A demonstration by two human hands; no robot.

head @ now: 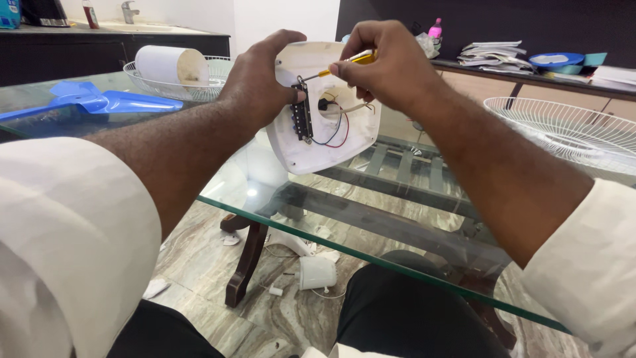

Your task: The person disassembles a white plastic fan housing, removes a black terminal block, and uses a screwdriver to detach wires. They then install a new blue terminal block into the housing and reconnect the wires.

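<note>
Left hand [262, 83] clamped on the edge of a white plastic housing [344, 142], holding it up above the glass table [371, 232], thumb by the black switch block [302, 116]. Right hand [387, 63] pinched shut on a yellow-handled screwdriver [344, 63], tip at the top of the switch block. Red and black wires [336, 132] hang from the housing's round opening. Behind the housing: white cylinder [171, 64] in a wire grille [212, 89], blue fan blade [112, 101]. Second wire grille [563, 129] well right of the housing.
</note>
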